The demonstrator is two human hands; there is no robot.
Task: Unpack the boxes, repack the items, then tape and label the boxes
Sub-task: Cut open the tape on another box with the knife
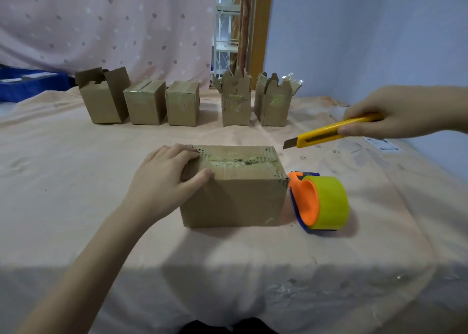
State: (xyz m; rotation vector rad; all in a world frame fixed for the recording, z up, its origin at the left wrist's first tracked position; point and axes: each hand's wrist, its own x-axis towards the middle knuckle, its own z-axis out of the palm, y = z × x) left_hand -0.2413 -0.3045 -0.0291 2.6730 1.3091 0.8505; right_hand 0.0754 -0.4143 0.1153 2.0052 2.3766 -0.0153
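Note:
A closed cardboard box [240, 191] with a taped top seam sits in the middle of the cloth-covered table. My left hand [164, 179] grips its left end, fingers over the top edge and thumb on the front face. My right hand [387, 113] holds a yellow utility knife [326, 133] in the air to the right of the box; its blade sticks out and points toward the box's far right corner. An orange and blue tape dispenser [319, 202] with a yellowish roll lies right beside the box.
Several smaller cardboard boxes [182, 103] stand in a row at the back; some have raised flaps, two are taped closed. A label sheet [382, 143] lies at the right edge. A blue crate [27, 83] sits far left. The table's front edge [228, 265] runs below the box.

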